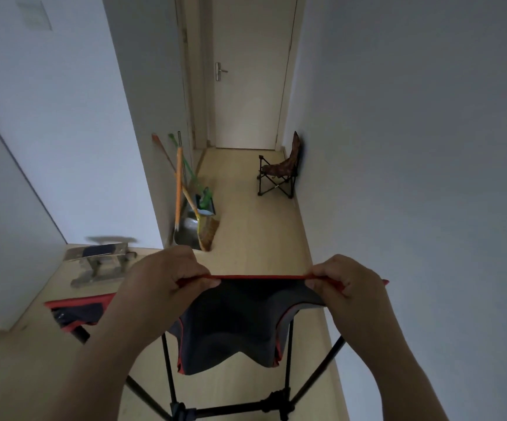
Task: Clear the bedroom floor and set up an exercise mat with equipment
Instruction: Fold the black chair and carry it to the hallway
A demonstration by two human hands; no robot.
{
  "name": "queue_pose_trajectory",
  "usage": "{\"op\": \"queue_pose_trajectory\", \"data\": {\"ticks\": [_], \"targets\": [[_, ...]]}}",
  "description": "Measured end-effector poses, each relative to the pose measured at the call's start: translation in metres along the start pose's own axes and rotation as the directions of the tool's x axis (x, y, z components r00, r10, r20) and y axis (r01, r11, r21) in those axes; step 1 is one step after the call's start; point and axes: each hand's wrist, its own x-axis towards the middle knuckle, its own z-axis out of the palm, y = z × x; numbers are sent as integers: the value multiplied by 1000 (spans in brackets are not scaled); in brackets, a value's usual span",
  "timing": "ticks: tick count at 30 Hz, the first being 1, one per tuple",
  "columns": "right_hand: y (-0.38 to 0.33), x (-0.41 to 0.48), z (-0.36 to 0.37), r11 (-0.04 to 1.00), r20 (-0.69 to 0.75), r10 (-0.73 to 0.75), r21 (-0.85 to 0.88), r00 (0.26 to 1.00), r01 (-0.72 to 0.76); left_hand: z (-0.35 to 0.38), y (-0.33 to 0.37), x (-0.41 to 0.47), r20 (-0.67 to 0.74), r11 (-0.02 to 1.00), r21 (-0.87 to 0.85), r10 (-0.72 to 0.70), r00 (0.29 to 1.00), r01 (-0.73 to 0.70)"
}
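Left hand [167, 278] and right hand [346, 281] each pinched the red top hem of the folding chair [240, 323], fingers [194, 282] curled tight on the fabric. Could not tell if its legs touched the floor [255, 232]. Another red-trimmed seat [76, 314] just left. Farther on: brooms [185, 189] leaning at the wall corner, small camp chair [279, 171] against the right wall, closed door [252, 71] beyond. No mat or equipment seen; clearing looked barely begun, setup all left.
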Motion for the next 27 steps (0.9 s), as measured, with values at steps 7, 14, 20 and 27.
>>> {"op": "queue_pose_trajectory", "data": {"ticks": [7, 14, 20, 27], "targets": [[64, 107, -14, 999, -11, -39, 33, 999, 39, 31, -11, 121, 14, 999, 17, 31, 999, -31], [116, 206, -20, 999, 26, -26, 49, 999, 25, 57, -23, 220, 28, 1000, 9, -18, 999, 17], [165, 301, -8, 1000, 22, -18, 20, 1000, 18, 89, -54, 317, 22, 998, -52, -37, 999, 38], [203, 420, 6, 1000, 54, 17, -4, 998, -17, 105, -100, 442, 60, 991, -109, -67, 996, 73]]}}
